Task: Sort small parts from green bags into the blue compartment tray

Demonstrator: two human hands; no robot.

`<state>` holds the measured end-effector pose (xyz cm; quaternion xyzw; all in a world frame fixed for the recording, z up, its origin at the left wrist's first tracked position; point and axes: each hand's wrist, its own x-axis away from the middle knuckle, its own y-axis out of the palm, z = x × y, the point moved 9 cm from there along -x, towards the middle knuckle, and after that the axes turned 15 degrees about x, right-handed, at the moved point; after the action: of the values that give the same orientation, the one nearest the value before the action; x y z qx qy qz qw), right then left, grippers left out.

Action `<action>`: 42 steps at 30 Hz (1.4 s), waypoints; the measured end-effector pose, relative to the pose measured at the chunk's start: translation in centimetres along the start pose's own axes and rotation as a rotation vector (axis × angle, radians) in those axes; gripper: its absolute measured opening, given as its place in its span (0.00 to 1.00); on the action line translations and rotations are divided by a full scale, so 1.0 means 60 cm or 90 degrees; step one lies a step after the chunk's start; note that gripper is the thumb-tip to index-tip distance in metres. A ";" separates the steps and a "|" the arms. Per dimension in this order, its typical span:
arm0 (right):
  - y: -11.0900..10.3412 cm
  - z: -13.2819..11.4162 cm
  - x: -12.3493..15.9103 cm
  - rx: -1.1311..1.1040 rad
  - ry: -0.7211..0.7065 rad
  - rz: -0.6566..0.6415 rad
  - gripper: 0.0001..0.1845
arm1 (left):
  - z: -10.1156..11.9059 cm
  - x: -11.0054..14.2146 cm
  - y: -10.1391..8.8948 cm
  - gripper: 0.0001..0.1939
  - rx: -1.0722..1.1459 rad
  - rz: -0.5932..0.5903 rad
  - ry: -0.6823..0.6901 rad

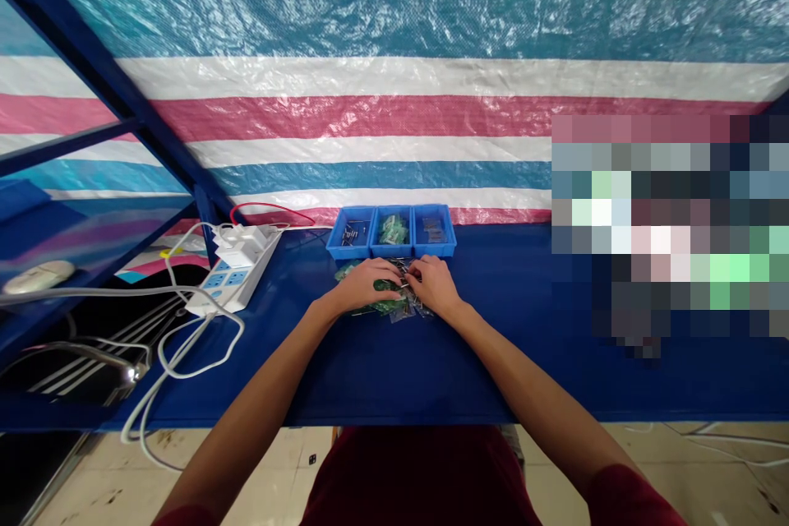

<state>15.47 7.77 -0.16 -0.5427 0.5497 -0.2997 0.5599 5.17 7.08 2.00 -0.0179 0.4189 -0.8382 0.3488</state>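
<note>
On the blue tabletop, a mixed pile of small parts lies under my hands, with green packets (385, 306), thin metal pieces and small clear bags (403, 312). My left hand (365, 286) rests over the pile's left side, thumb and fingers apart. At the right side, my right hand (435, 283) has its fingertips drawn together among the thin metal pieces; what they pinch is too small to make out. Just beyond stand three joined blue bins: the left bin (348, 252) holds dark and silvery metal pieces, the middle bin (391, 251) green packets, the right bin (435, 250) small brownish pieces.
A white power strip (237, 283) with plugged-in adapters and looping white cables (178, 374) occupies the table's left side. Blue frame posts (163, 144) rise there. A striped plastic sheet (370, 74) forms the back. The right side is partly pixelated.
</note>
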 end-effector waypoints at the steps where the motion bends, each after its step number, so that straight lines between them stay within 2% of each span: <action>1: 0.000 0.000 0.000 0.002 0.000 -0.001 0.06 | -0.001 0.000 0.001 0.11 -0.001 0.002 -0.001; 13: 0.008 -0.001 -0.002 0.007 -0.016 0.027 0.07 | 0.000 0.002 0.002 0.13 -0.046 0.037 0.002; 20: -0.029 0.000 0.002 -0.054 -0.015 0.117 0.10 | -0.010 0.008 -0.022 0.16 -0.071 0.180 -0.057; 24: -0.049 -0.004 0.008 -0.099 -0.022 0.170 0.11 | -0.001 0.009 -0.025 0.16 -0.076 0.207 -0.027; 31: -0.054 -0.007 0.012 -0.130 -0.027 0.188 0.12 | 0.007 0.014 -0.037 0.15 -0.045 0.274 -0.001; 42: -0.069 0.003 0.017 -0.193 0.013 0.226 0.14 | 0.019 0.016 -0.046 0.14 -0.057 0.301 0.016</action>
<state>16.96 5.93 3.40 -0.5125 0.6808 -0.1163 0.5102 3.24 6.86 4.46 0.0755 0.4526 -0.7137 0.5293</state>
